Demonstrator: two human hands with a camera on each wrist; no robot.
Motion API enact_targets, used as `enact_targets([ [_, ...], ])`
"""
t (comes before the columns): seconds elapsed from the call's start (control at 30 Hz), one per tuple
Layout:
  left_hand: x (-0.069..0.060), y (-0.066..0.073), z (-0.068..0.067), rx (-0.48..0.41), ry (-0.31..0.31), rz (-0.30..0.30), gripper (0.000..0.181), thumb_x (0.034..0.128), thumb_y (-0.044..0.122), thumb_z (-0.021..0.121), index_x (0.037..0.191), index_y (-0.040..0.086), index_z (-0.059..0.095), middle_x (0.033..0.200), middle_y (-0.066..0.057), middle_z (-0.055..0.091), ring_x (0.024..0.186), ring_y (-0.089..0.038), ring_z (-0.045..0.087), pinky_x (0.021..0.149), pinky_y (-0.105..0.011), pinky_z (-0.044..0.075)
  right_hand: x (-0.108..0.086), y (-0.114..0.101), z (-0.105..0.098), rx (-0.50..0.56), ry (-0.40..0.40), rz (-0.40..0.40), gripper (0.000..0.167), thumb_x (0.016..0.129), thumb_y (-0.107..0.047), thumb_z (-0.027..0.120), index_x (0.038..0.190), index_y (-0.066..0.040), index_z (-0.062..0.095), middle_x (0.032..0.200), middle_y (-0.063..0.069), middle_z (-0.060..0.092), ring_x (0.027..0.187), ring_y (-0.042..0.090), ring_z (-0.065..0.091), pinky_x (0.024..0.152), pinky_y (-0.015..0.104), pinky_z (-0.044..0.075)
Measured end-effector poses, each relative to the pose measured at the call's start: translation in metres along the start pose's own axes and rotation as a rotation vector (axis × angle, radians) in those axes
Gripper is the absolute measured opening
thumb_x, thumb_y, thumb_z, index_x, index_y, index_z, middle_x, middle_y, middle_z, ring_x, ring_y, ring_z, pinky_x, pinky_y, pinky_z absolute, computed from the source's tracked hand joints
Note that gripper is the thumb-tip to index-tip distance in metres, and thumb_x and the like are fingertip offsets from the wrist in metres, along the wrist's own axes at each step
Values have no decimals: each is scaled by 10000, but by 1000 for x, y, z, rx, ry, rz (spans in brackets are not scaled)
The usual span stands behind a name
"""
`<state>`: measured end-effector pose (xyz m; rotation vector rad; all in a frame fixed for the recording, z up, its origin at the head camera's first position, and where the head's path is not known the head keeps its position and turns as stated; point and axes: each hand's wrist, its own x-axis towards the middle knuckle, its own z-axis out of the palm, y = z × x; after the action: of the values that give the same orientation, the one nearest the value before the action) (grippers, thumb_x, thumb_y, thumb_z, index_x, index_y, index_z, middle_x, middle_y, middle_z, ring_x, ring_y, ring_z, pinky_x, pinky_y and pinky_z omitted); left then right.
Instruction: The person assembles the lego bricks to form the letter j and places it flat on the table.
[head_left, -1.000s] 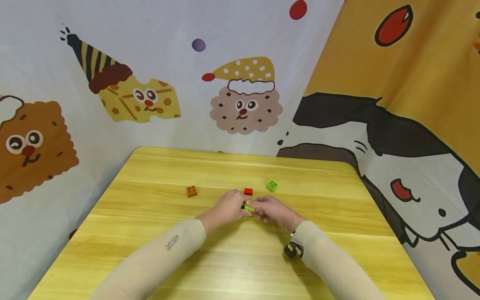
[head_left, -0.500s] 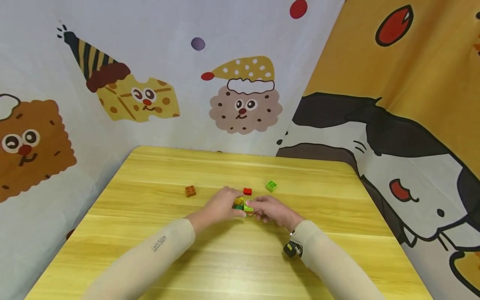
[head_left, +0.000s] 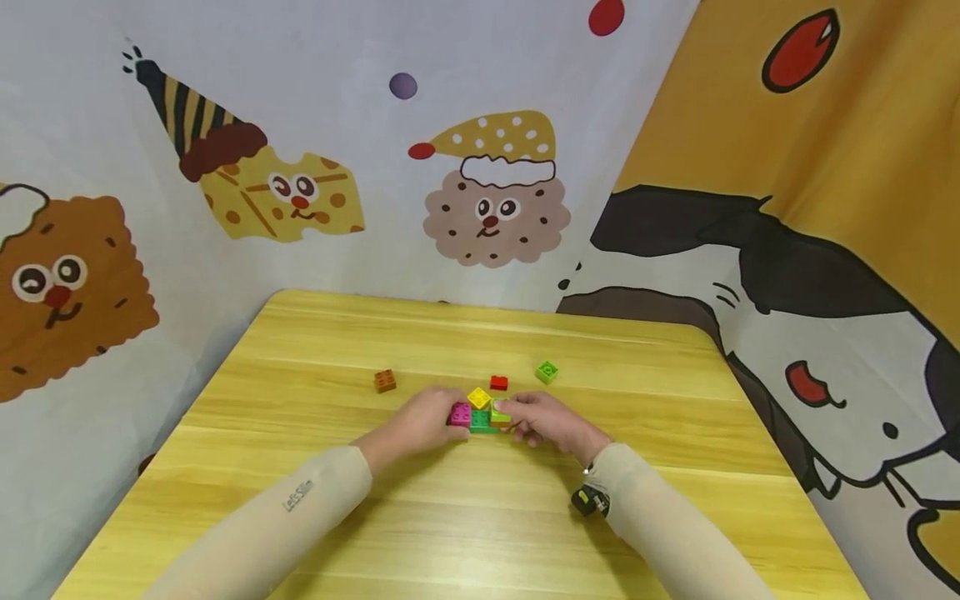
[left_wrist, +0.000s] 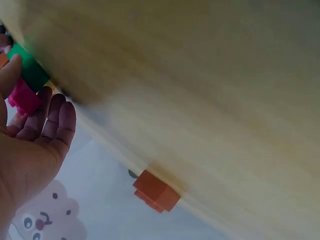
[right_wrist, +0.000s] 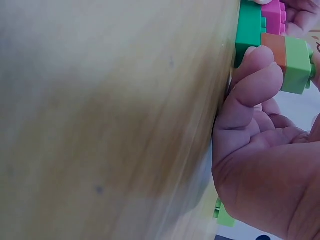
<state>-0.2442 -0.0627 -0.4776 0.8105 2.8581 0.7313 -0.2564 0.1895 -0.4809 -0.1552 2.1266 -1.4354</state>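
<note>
Here's your build, mid-desk (head_left: 480,517): a glossy dark green brick (head_left: 480,421) flat on the wood, more bricks rising off it. At its 9 o'clock end sits the pink brick (head_left: 461,414), bright, with rounded studs up top. Over at 3 o'clock, look, a two-layer tower: orange brick (right_wrist: 272,49) below, pale lime brick (right_wrist: 298,65) above, sides flush, and a green stud peeking out between tower and pink!

Your left hand (head_left: 422,423) comes in from 8 o'clock, thumb near side, fingers far side, pinching the pink brick. Your right hand (head_left: 553,419), from 4 o'clock, has the lime brick pinched, thumb on top, curled fingers against the orange layer.

At 12 o'clock, right behind the green, the yellow brick (head_left: 479,398) stands cornerwise, studs up; whether they touch, you can't tell. Red brick (head_left: 498,382) at 1, second lime brick (head_left: 547,372) at 2, studs down, and the brown brick (head_left: 385,381) out at 10, studs up.
</note>
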Motion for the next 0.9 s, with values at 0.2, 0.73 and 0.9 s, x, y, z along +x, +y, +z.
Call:
enact_targets([
  [0.2, 2, -2, 6, 27, 22, 1, 508, 833, 373, 809, 1204, 60, 661, 1007, -21, 674, 884, -140, 601, 788, -315, 517, -1, -1, 2, -10, 14, 11, 646, 846, -636, 663, 1147, -66, 622, 960, 131, 673, 792, 235, 630, 617, 297, 502],
  [0.73, 6, -1, 7, 39, 31, 27, 446, 827, 358, 817, 1147, 71, 696, 903, 27, 659, 810, -117, 574, 739, -292, 500, -9, -2, -25, -248, 276, -111, 490, 943, -512, 626, 1128, -62, 680, 947, 103, 693, 782, 249, 644, 591, 358, 520],
  [0.9, 5, -2, 7, 40, 22, 18, 453, 824, 355, 820, 1155, 73, 695, 872, 50, 637, 791, -106, 562, 731, -283, 494, -7, -5, -45, -590, 492, -170, 394, 925, -357, 713, 1212, -95, 646, 1008, 65, 681, 803, 207, 631, 671, 371, 524],
])
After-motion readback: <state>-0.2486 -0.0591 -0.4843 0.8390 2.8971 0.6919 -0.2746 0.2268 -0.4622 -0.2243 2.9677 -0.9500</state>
